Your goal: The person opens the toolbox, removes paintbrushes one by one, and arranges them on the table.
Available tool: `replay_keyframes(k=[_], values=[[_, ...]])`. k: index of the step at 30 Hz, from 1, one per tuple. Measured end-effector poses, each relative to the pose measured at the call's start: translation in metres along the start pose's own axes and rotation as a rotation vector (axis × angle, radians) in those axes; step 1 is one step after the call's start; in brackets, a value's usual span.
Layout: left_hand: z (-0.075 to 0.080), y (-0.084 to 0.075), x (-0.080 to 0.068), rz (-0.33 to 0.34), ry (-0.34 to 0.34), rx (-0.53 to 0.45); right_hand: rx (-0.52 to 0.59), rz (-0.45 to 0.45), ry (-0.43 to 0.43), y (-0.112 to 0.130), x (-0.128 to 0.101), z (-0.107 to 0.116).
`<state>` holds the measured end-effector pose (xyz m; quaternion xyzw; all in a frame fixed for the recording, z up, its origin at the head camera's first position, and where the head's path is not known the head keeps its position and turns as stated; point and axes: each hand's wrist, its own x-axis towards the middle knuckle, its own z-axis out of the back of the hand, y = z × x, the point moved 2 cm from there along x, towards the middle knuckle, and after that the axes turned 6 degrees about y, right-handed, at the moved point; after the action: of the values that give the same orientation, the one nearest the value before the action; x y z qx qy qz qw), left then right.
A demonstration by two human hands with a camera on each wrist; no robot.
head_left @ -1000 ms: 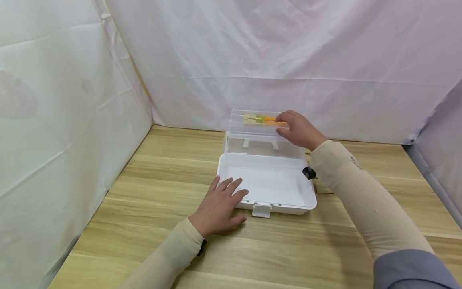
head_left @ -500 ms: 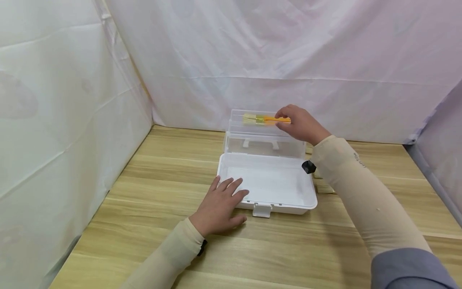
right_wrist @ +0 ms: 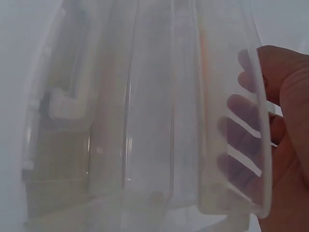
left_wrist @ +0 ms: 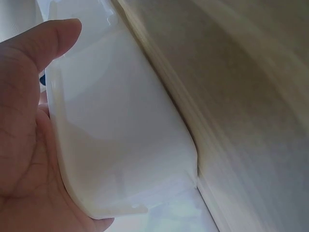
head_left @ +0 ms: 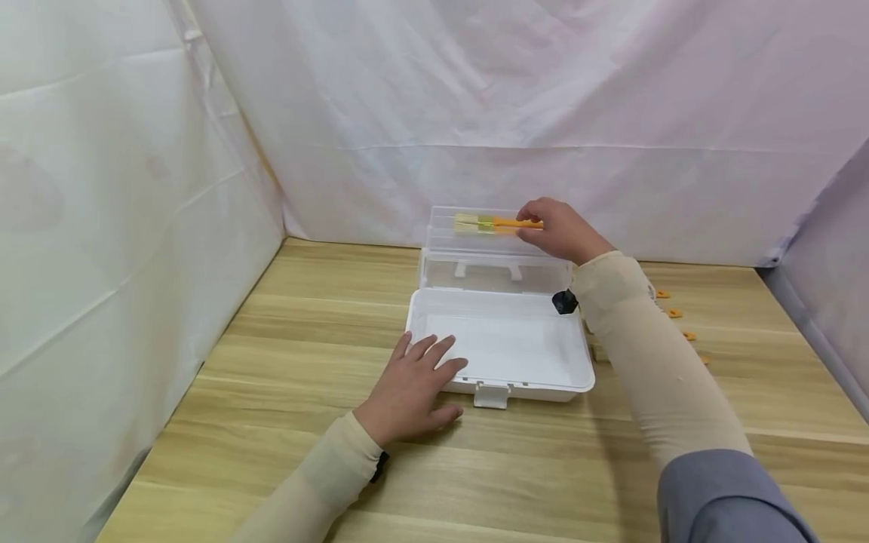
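A white plastic box (head_left: 512, 347) lies with its translucent lid tipped back and a handle (head_left: 489, 269) visible on it. My left hand (head_left: 410, 396) rests spread at the box's front left corner; in the left wrist view its thumb (left_wrist: 63, 38) lies along the outer wall. Flat paintbrushes (head_left: 498, 222) with pale bristles and orange handles lie side by side in the raised clear tray (head_left: 441, 240). Over the handle ends is my right hand (head_left: 560, 230), thumb and index finger apart on either side of one handle. Through the clear wall in the right wrist view, its fingers (right_wrist: 241, 121) show spaced apart.
Several orange handle ends (head_left: 674, 313) show on the wooden table (head_left: 305, 422) beyond the right sleeve (head_left: 665, 362), which hides the rest. White cloth sheets (head_left: 543, 90) hang behind and at both sides. The box's front latch (head_left: 492, 395) hangs down.
My right fingers have lifted slightly from the brush handles, uncovering more of the upper one. The right forearm has swung left, revealing orange ends on the table. My left hand has stayed put.
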<state>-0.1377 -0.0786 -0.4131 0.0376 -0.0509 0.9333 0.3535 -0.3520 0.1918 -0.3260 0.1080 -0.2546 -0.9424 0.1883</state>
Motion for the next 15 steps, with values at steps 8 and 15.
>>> replay_keyframes(k=[8,15], values=[[0.001,-0.003,-0.002,-0.010,-0.013,0.002,0.051,0.056,-0.062,-0.008,-0.003,-0.010],[0.003,-0.003,-0.003,-0.012,-0.010,-0.006,0.012,0.047,-0.065,-0.006,-0.001,-0.017]])
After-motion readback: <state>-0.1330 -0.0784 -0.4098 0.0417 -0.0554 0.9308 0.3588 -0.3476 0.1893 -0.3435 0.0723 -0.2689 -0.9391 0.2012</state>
